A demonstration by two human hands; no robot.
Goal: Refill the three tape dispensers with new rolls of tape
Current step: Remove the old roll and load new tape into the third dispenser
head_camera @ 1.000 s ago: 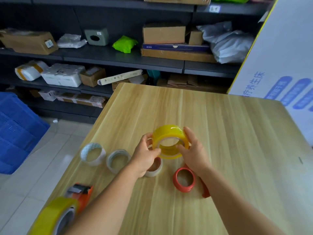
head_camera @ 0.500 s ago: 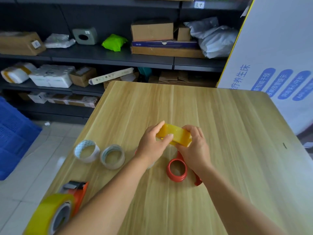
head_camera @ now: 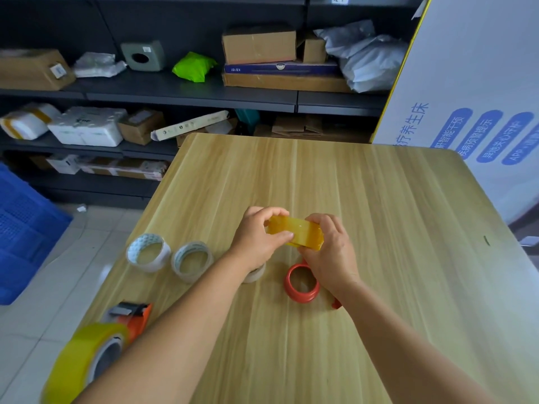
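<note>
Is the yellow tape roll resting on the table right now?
No, both the left hand and right hand hold the yellow tape roll up above the table.

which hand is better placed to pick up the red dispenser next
Right, probably. The right hand sits directly above the red dispenser, nearly touching it, while the left hand is farther left. Both currently hold the yellow tape roll.
</note>
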